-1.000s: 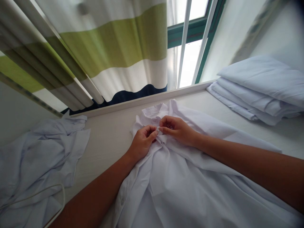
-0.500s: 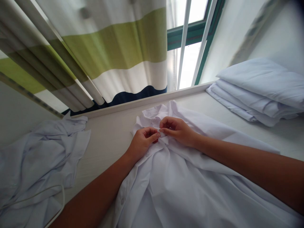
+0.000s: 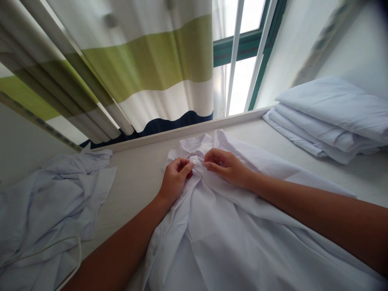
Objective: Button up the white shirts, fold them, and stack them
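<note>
The shirt (image 3: 230,238) lies under and between both hands, spread loosely over the table (image 3: 133,173), with its collar (image 3: 198,142) beyond the fingers toward the far edge and its body running back past the wrists and out of view at the bottom. Its buttoned strip slants down along the inner side of the left forearm, while a broad fold reaches out to the right beyond the other forearm. The left hand (image 3: 176,176) is nearly closed, thumb against bent fingers, pinching the edge of the shirt's front just left of a small white button (image 3: 194,161), which faces up in the gap between the hands. The right hand (image 3: 226,166) is just beside it, fingers curled and thumb and forefinger tips close together at the cloth right of the button; whether fabric is caught between those tips cannot be told. The hands are near each other but apart. Around them, from the left, a crumpled heap (image 3: 60,194) of white clothes fills the table's left side up to its far left corner, with a pale cord (image 3: 79,248) looped over its near part. Along the far edge runs a low raised rim (image 3: 182,132), and behind it hangs a striped curtain (image 3: 145,60), then a barred window (image 3: 242,85). A folded stack (image 3: 336,117) of white clothes sits at the far right corner, well apart from the hands.
</note>
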A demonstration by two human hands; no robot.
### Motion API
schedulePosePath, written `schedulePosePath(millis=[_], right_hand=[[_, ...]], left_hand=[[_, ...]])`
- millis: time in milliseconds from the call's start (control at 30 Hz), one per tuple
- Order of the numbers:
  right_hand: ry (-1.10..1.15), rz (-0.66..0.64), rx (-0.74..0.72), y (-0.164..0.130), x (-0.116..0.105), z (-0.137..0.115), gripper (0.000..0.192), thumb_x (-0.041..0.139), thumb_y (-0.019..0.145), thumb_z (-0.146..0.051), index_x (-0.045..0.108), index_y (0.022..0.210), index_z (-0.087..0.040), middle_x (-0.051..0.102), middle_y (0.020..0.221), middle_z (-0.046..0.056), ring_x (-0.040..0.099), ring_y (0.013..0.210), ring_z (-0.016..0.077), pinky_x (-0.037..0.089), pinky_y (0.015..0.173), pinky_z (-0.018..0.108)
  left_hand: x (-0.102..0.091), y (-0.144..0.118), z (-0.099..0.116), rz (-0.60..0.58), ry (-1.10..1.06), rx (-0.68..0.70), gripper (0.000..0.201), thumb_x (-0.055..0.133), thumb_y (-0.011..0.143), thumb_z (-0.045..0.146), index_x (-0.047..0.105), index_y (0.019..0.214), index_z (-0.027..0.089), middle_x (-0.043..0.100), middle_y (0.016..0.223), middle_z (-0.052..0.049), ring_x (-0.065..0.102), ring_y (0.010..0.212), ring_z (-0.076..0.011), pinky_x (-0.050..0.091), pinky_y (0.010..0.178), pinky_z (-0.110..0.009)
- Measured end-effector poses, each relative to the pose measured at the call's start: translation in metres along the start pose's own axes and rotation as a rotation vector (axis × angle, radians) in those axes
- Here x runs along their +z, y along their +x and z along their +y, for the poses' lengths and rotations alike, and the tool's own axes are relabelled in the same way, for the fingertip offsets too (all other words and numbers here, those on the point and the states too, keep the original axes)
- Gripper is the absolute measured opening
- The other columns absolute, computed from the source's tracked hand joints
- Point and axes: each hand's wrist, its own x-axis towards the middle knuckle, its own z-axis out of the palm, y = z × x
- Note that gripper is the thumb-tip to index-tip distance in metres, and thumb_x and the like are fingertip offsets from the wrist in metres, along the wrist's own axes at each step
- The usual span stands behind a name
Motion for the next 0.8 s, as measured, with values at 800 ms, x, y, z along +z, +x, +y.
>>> schedulePosePath(millis=[800], right_hand=[[-0.744,-0.338,0.202,0.001,-0.034,-0.05,0.012,0.065,0.083,-0.032,0.072,0.085,-0.022,0.068,0.079,0.009,0.057,0.063,0.0201,0.035,0.055,0.029]], left_hand=[[-0.038,0.024,0.004,0.054,0.426,0.133,0.022,0.052,0.091,0.036,0.063,0.097,0.017,0.072,0.101,-0.009,0.067,0.095,-0.0204,0.049,0.09,-0.032]])
